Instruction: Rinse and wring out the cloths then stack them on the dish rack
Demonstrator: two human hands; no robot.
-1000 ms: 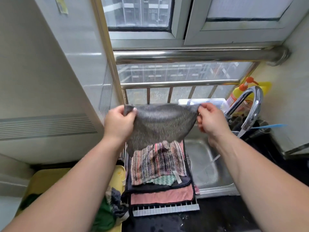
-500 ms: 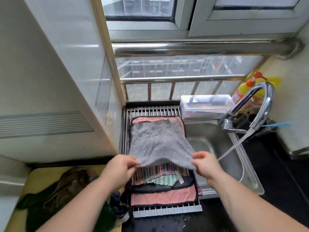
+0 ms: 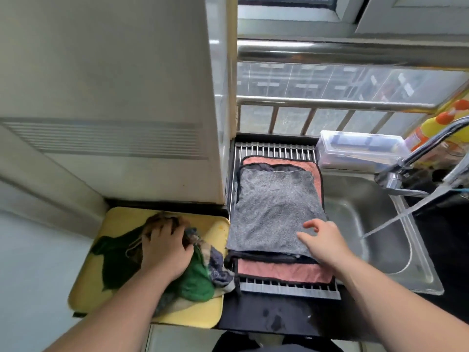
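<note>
two hands [image 3: 165,250] [image 3: 324,246], one grey cloth [image 3: 274,207], one pink cloth [image 3: 279,271], one cloth heap [image 3: 198,283], one dish rack [image 3: 274,149]

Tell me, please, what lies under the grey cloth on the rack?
A black-edged pink cloth shows past both ends of the grey cloth, on the dish rack; anything between is covered.

Both bare forearms reach forward from the bottom of the view, 1 on each side. The left hand [image 3: 165,247] lies palm down with the wrist nearly straight, its fingers curled down into the heap of cloths [image 3: 200,283] and gripping it, fingertips buried from sight. The right hand [image 3: 323,243] is palm down at about the same reach, its fingers [image 3: 311,224] relaxed and slightly spread, thumb out to the left, grasping nothing. The 2 hands are well apart.
</note>
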